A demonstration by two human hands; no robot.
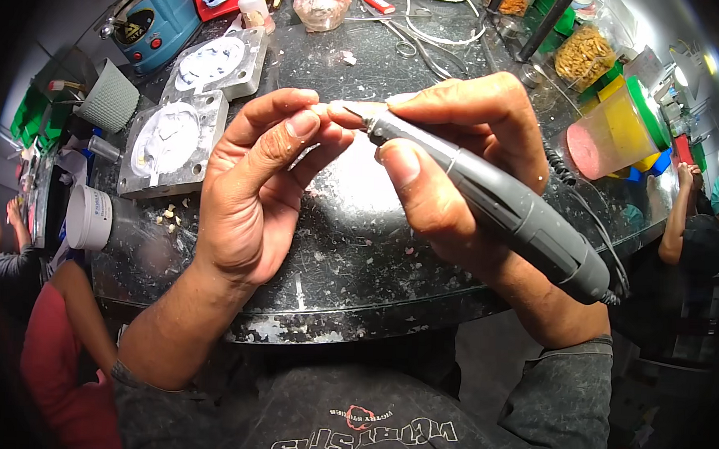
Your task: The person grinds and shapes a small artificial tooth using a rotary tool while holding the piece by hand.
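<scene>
My right hand [493, 110] is wrapped round a dark grey rotary handpiece [528, 220], thumb below and fingers above its front end. The handpiece slants up to the left, its cord trailing from the rear end. A thin bur [355, 112] sticks out of its nose, close to the fingertips of my left hand [253, 180]. Thumb and index finger of that hand are pinched together, while the other fingers curl behind. Whatever lies in the pinch is too small or too hidden to name. Both hands are above the black, dust-marked bench [350, 264].
Left of my hands lie two metal flasks with white plaster, one front [210, 150], one behind [252, 75]. A white tub [89, 217] and blue machine [155, 27] flank them. At right stands a green-lidded container [616, 131] with pink powder. Cables and scissors [407, 48] lie behind. Other people sit at both sides.
</scene>
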